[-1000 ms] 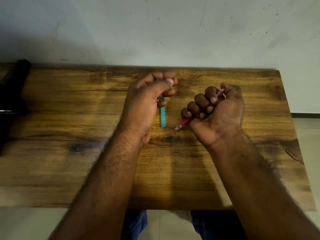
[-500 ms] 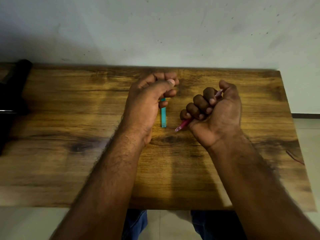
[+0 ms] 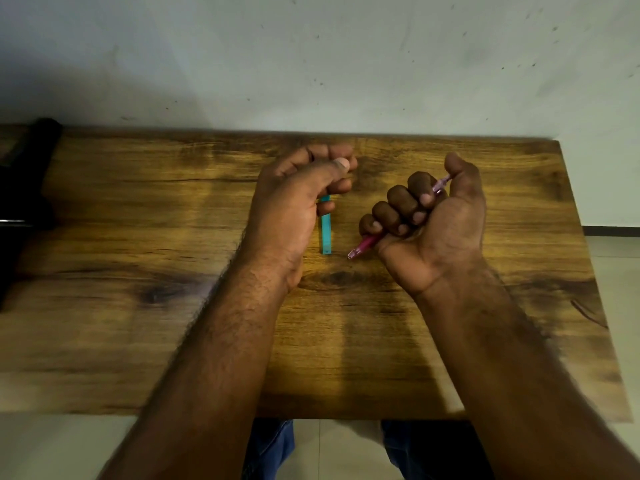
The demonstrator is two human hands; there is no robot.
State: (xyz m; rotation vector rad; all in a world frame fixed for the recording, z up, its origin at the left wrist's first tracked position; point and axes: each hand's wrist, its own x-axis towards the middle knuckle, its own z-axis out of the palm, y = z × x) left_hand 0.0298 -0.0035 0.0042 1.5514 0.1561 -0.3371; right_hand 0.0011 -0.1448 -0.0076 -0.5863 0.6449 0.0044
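Pink translucent plastic pen [image 3: 362,247], clenched in the right hand [image 3: 429,223], points toward the teal plastic pen cap [image 3: 326,233] gripped by the left hand [image 3: 298,202]; aligning tip with opening seems advisable.

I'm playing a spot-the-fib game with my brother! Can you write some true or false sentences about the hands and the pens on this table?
1. The right hand grips a pink pen. True.
2. The left hand lies flat and holds nothing. False: its fingers are curled round a teal pen.
3. The pink pen's tip points toward the teal pen's lower end. True.
4. The two pens touch each other. False: bare wood shows between them.
5. The table is white plastic. False: it is brown wood with dark grain.
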